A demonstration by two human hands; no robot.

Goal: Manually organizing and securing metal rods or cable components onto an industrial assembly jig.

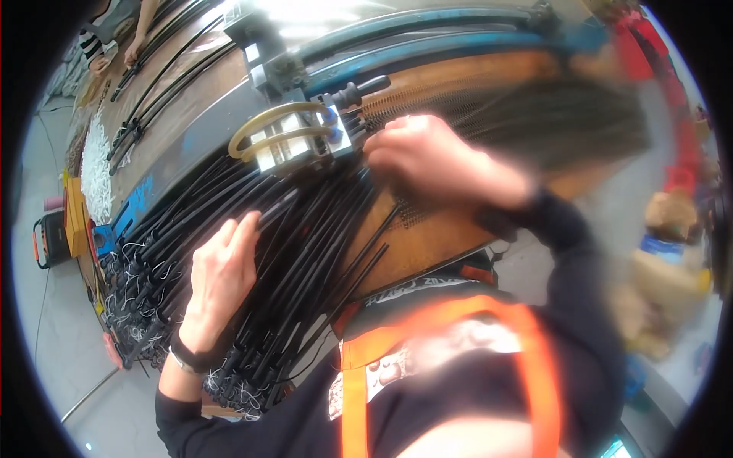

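My left hand (pixel 221 267) is closed, its fingertips pinching a slim black rod (pixel 278 209) that points toward a small clamp-like machine (pixel 294 141). This machine has a bright metal block and looped yellowish hoses (pixel 263 122). Just right of the block, my right hand (pixel 424 156) is curled with fingers pressed together, partly smeared by motion. What it grips, if anything, is hidden. Beyond its knuckles lie long thin coil springs (pixel 458 107). Beneath my left hand a large heap of black rods (pixel 305 259) fans toward me, with white strings at their near ends.
Blue rails (pixel 427 57) run along the far side of the wooden bench (pixel 401 252). At far left another person's hand (pixel 134 52) is by more black rods (pixel 172 88). White strips (pixel 97 164) are piled at the left edge. A black and orange case (pixel 52 240) stands on the floor.
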